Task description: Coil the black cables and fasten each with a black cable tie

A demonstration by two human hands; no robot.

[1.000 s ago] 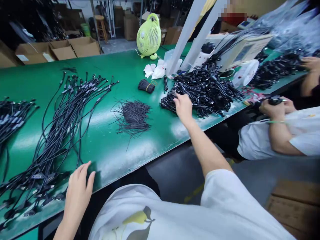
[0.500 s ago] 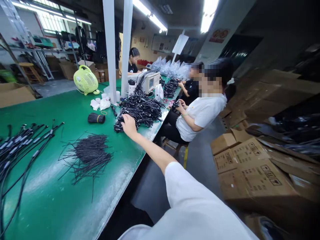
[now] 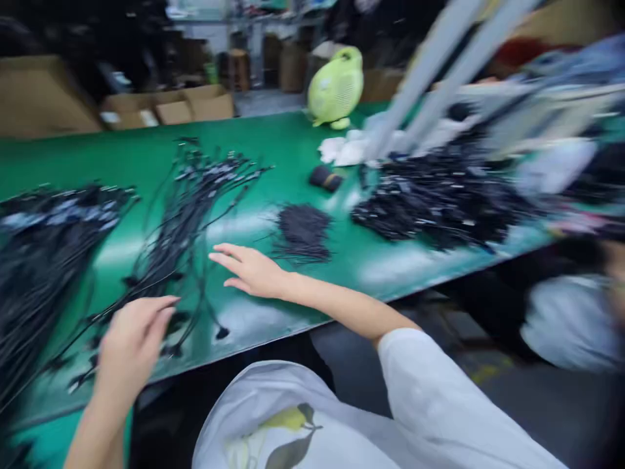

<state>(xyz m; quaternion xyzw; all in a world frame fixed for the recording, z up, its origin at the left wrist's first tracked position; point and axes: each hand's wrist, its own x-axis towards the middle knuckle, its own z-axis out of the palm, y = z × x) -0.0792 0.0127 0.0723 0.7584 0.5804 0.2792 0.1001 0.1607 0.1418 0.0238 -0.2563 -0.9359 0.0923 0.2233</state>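
Observation:
My right hand (image 3: 251, 270) hovers over the green table with its fingers spread and nothing in it. My left hand (image 3: 134, 335) is at the near edge, beside a bunch of black cables (image 3: 168, 251); its thumb and fingers point right and come close together, and it seems to hold a thin black cable, though blur hides the grip. Right of my right hand lies a pile of short black ties (image 3: 303, 228). A bigger heap of black cables (image 3: 434, 195) lies farther right, and another bunch (image 3: 43, 260) covers the table's left end.
A light green fan (image 3: 336, 88) stands at the table's far edge. Near it are white crumpled bags (image 3: 344, 148), a banded black bundle (image 3: 325, 178) and slanting white posts (image 3: 430, 78). Cardboard boxes (image 3: 195, 104) stand behind the table. A person in white (image 3: 571, 319) sits at the right.
The view has swung left and down. My right hand has left the big cable heap and come back over the table, open. My left hand has come into view.

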